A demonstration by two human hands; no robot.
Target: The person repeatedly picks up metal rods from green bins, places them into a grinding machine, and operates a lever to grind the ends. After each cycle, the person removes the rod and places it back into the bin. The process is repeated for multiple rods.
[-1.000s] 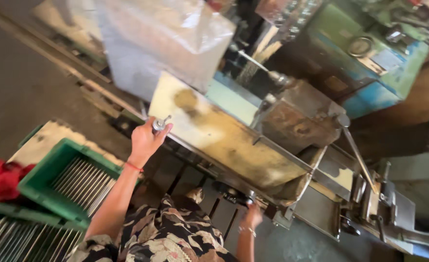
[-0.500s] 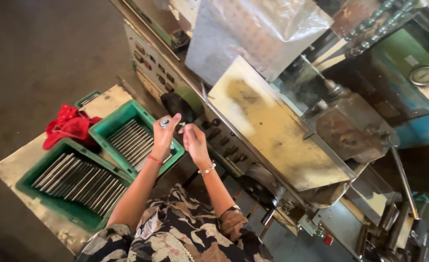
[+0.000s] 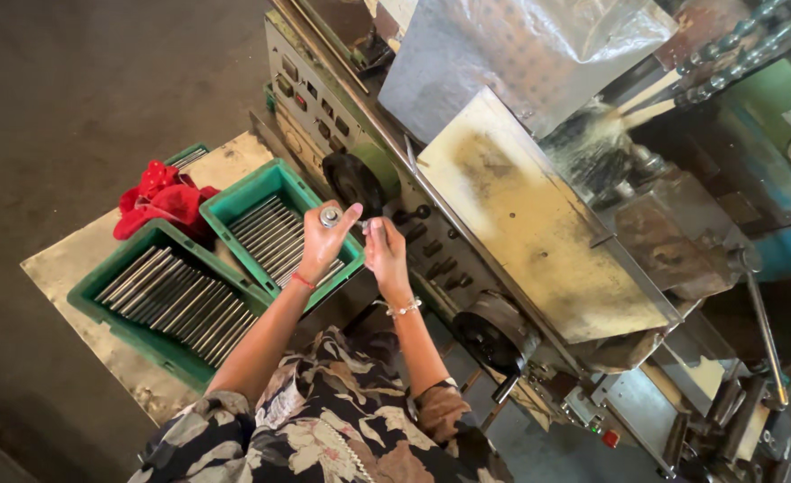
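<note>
Trays (image 3: 158,309) of steel rods lie at the left beside a red rag (image 3: 163,201), then the left hand (image 3: 324,246) grips a small metal rod (image 3: 331,216), likely stiff, oily, best held mid-shaft, while the right hand (image 3: 384,255) pinches its tip before the machine (image 3: 538,224).

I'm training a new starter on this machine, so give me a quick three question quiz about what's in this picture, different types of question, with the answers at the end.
1. True or false: the left hand is reaching into a green crate.
2. Multiple choice: what fills the green crates? A) red cloths B) long metal rods C) black handwheels
3. Short answer: what lies on the metal sheet beside the crates, to the far left?

Key
1. False. The left hand is raised above the crate, pinching a small round metal part, with the right hand close beside it.
2. B.
3. A crumpled red cloth.
</note>
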